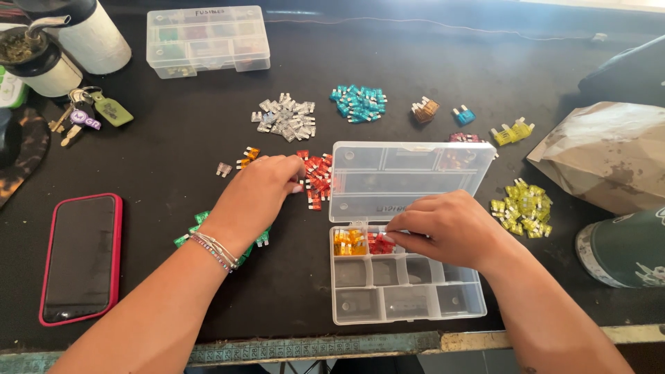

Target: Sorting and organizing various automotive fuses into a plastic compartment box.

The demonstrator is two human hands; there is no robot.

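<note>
A clear plastic compartment box point(409, 305) lies open on the black table, its lid point(405, 176) folded back. Orange fuses point(348, 242) fill its top-left cell and red fuses point(377, 244) the cell beside it. My right hand point(450, 232) hovers over the top row, fingertips pinched at the red cell; whether a fuse is between them I cannot tell. My left hand point(260, 190) reaches to the loose red fuse pile point(318, 179), fingertips touching its left edge. Green fuses point(201, 223) peek out under my left wrist.
Loose piles lie around: clear fuses point(285, 118), teal fuses point(359, 102), yellow fuses point(523, 208), a few orange ones point(247, 156). A second closed box point(206, 40) sits at the back. A red-cased phone point(80, 257), keys point(90, 111), a paper bag point(606, 152) and a cap point(627, 249) flank the area.
</note>
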